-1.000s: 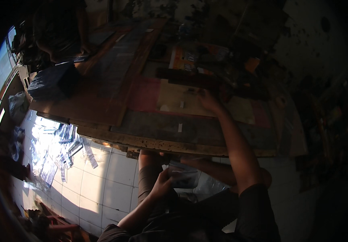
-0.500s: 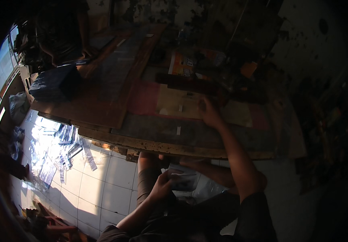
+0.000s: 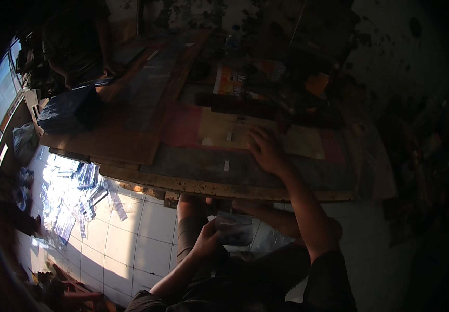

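Observation:
Low over my lap, my left hand (image 3: 208, 238) grips a small stack of clear plastic bags (image 3: 235, 230); their exact number and contents are too dim to make out. Up on the worktable, my right hand (image 3: 267, 149) lies with fingers stretched at the near edge of a yellow panel (image 3: 215, 128) with pink ends. Nothing shows in those fingers. Left of the hand, a small white strip (image 3: 229, 136) rests on the yellow panel. Closer to me, another white strip (image 3: 226, 165) sits on the grey table covering (image 3: 188, 165).
Behind the panel lies a long dark bar (image 3: 235, 104), with orange printed sheets (image 3: 225, 79) beyond. A dark plastic-wrapped stack (image 3: 71, 109) stands at the table's left end, near another person's hands (image 3: 111, 69). Shiny plastic scraps (image 3: 74, 192) litter the sunlit floor.
My right hand has gone from a closed, raised pose to outstretched fingers, slightly nearer the panel's front edge. My left hand keeps its hold on the plastic bags, which have tilted slightly.

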`<action>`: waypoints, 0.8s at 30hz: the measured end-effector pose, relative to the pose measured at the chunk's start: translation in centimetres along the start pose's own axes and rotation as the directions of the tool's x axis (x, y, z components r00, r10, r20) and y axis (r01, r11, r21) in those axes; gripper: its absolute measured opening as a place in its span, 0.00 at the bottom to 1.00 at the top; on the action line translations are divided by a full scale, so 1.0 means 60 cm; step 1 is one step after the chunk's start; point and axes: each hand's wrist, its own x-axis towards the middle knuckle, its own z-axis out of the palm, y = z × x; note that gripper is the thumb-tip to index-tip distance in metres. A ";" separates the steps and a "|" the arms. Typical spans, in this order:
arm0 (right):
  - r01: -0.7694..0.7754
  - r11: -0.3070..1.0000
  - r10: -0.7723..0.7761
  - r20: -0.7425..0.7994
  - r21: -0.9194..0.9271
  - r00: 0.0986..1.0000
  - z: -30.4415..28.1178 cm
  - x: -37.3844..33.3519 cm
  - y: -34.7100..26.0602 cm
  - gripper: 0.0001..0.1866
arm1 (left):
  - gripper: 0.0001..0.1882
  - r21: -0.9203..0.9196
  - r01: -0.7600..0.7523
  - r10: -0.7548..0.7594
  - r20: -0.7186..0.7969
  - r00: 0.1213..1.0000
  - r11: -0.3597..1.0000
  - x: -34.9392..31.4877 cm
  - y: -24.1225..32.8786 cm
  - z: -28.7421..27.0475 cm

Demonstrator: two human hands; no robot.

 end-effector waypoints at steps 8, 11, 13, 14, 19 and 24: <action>0.026 0.999 -0.026 -0.006 0.019 1.000 -0.013 -0.016 -0.023 0.24 | 0.21 0.008 0.019 -0.019 0.032 0.999 1.000 0.004 -0.015 -0.017; -0.032 0.999 0.030 0.093 0.014 0.995 -0.034 -0.043 -0.053 0.23 | 0.21 0.013 -0.016 0.015 0.046 0.999 1.000 0.002 -0.020 -0.028; -0.043 0.999 0.044 0.114 -0.017 0.992 -0.031 -0.054 -0.059 0.23 | 0.19 0.013 -0.031 0.030 0.052 0.998 0.999 0.001 -0.021 -0.030; -0.026 0.999 0.028 0.080 -0.030 0.996 -0.028 -0.059 -0.060 0.23 | 0.18 0.008 -0.027 0.027 0.050 0.998 1.000 0.002 -0.019 -0.028; 0.014 0.999 -0.014 0.006 -0.033 1.000 -0.009 -0.052 -0.037 0.24 | 0.18 0.023 -0.010 0.010 0.021 1.000 1.000 0.007 0.002 -0.008; 0.027 0.998 -0.029 -0.041 -0.048 0.999 0.002 -0.043 -0.034 0.23 | 0.22 0.087 -0.008 0.008 0.006 1.000 0.996 0.013 0.004 -0.005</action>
